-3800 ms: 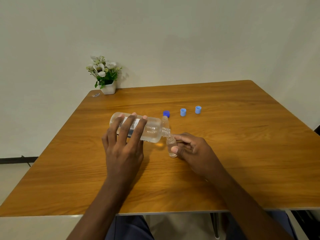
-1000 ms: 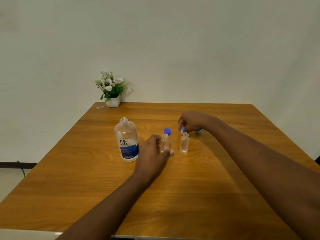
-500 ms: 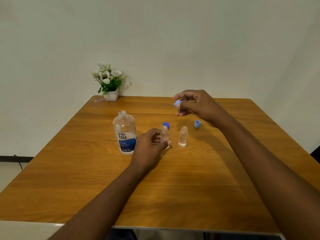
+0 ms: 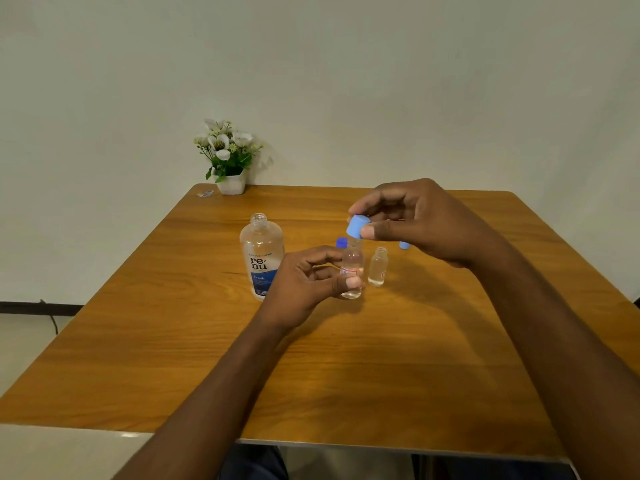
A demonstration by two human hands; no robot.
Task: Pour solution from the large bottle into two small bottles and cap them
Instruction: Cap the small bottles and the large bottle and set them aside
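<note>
The left hand (image 4: 304,282) holds the nearer small clear bottle (image 4: 352,268) upright on the wooden table (image 4: 346,358), with thumb and fingers curled round its lower body. Whether the base rests fully on the surface cannot be told. The right hand (image 4: 426,223) pinches a light blue plastic screw cap (image 4: 356,227) between thumb and forefinger. The cap is tilted, just above the open neck of the held bottle, and not yet seated. The second small clear bottle (image 4: 378,266) stands uncapped just beside the first, on its right. Both contain clear liquid, so pouring is judged complete and capping is the step in hand. The large clear plastic bottle (image 4: 262,258), with a blue and white label, stands upright and uncapped to the left of the left hand. A dark blue cap (image 4: 341,241) lies behind the held bottle, and a second light blue cap (image 4: 404,244) lies partly hidden behind the right hand. The small bottle is judged light, rigid, smooth-walled and easily tipped on its narrow base. Grip it low on the body, leaving the neck free, to resist the twist. The cap is judged light and stiff. Hold it by the side wall and level it before turning, or the thread may cross. The open neighbouring bottle stands near the working fingers and could be knocked over.
</note>
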